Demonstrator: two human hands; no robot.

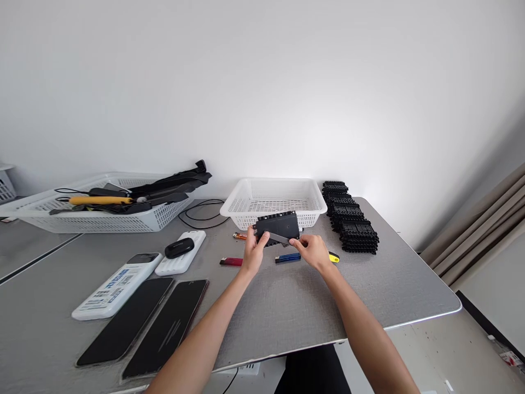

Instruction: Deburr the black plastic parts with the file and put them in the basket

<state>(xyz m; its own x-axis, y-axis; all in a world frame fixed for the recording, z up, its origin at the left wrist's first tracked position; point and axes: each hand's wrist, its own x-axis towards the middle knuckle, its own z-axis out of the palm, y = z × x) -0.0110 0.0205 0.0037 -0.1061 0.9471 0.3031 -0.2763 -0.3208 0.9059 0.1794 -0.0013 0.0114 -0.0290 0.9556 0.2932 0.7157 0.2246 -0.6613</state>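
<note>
My left hand [253,253] is closed on the left end of a flat black plastic part [283,223] with toothed, clip-like edges, tilted up above the table. Across the lower face of that part runs a thin grey strip [278,237]. My left thumb lies by the strip's left end, while my right hand [314,250] pinches its right end between thumb and fingers. Beneath the hands lie a blue lighter [288,257], a red lighter [232,261] and an orange lighter [239,236]. A yellow and black item [334,257] is partly hidden behind my right wrist.
Behind my hands stands a white basket [274,189], with stacked black plastic parts [353,221] to its right. A fuller white basket [162,220] stands left. Two phones [166,328], power banks [117,287], a black case [179,248] and a cable [184,220] lie on the grey table [402,279].
</note>
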